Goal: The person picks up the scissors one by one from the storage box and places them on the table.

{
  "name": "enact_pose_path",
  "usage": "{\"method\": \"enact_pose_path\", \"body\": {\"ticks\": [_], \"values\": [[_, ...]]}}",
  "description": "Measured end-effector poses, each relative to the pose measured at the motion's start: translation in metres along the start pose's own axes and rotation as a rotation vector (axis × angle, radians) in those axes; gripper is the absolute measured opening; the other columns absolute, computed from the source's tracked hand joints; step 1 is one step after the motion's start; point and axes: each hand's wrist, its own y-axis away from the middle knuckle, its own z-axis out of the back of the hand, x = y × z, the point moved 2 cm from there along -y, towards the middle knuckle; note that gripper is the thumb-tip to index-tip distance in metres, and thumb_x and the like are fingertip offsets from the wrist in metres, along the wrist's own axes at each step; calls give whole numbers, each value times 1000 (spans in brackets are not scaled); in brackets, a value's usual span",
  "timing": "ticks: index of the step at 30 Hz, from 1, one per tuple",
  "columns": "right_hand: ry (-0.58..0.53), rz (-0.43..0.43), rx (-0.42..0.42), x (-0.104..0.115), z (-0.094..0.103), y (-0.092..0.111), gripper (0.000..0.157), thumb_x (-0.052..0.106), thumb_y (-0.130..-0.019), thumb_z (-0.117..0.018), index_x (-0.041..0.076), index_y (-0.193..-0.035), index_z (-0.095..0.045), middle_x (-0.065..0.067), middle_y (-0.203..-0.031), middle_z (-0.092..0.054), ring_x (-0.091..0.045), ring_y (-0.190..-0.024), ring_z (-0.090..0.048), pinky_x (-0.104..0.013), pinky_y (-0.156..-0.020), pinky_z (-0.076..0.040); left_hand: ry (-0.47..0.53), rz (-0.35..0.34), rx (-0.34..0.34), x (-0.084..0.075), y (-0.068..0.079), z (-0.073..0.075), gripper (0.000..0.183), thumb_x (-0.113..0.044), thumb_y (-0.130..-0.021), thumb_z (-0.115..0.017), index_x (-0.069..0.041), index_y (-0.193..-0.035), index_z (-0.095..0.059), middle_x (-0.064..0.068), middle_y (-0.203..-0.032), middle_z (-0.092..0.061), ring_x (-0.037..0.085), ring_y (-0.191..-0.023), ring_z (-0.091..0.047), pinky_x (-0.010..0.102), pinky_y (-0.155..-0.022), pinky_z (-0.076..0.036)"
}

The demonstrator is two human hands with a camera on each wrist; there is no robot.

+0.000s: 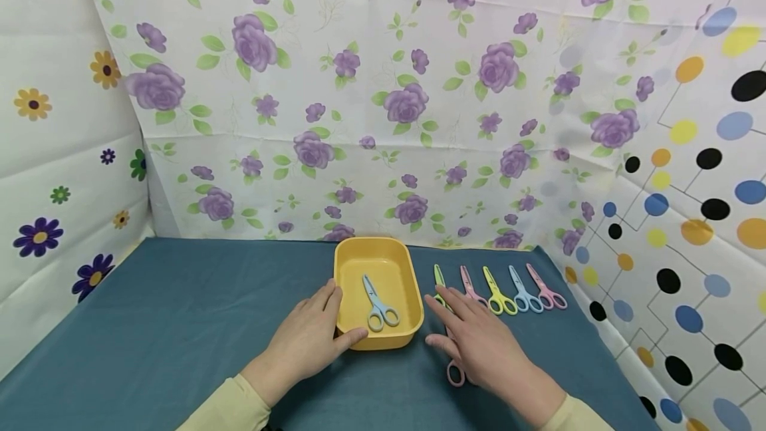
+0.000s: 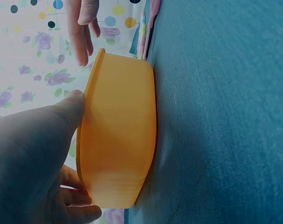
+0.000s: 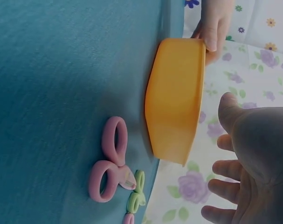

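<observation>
A yellow plastic tray (image 1: pixel 413 298) stands on the cloth, with light-blue scissors (image 1: pixel 376 304) lying inside, handles nearest me. My left hand (image 1: pixel 308 334) holds its near left corner, fingers along the left side and thumb on the near rim; the left wrist view shows the thumb (image 2: pixel 69 105) at the rim of the tray (image 2: pixel 118 126). Right of the tray, my right hand (image 1: pixel 479 338) hovers with fingers spread, holding nothing. Pink scissors (image 3: pixel 114 144) lie beneath it, mostly hidden in the head view. Beyond its fingertips lie green scissors (image 1: pixel 439 276), partly covered.
Farther right, a row holds pink scissors (image 1: pixel 467 278), yellow-green scissors (image 1: pixel 499 294), light-blue scissors (image 1: pixel 525 294) and another pink pair (image 1: pixel 547 290). A blue-green cloth (image 1: pixel 197 324) covers the table. Patterned sheets (image 1: pixel 359 85) hang behind and at both sides.
</observation>
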Motion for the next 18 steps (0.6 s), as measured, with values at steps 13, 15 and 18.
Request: {"method": "enact_pose_path", "body": {"ticks": [13, 15, 18], "values": [[28, 44, -13, 11, 0, -27, 71, 53, -110, -66, 15, -168, -51, -13, -173, -44, -37, -156, -47, -63, -121, -44, 2, 7, -4, -2, 2, 1, 104, -72, -103, -65, 5, -168, -40, 24, -175, -34, 41, -159, -40, 62, -126, -38], [29, 63, -23, 13, 0, -31, 70, 52, -109, -67, 14, -166, -53, -14, -172, -45, -38, -155, -48, -61, -122, -44, 1, 4, -3, -2, 2, 1, 104, -72, -103, -65, 5, -168, -40, 24, -175, -34, 41, -159, -41, 62, -126, -38], [34, 87, -35, 16, 0, -38, 70, 53, -109, -66, 14, -166, -54, -15, -171, -46, -38, -154, -48, -60, -121, -45, 0, -5, -6, -2, 2, 2, 104, -74, -103, -63, 5, -167, -41, 25, -175, -35, 42, -158, -41, 62, -125, -38]]}}
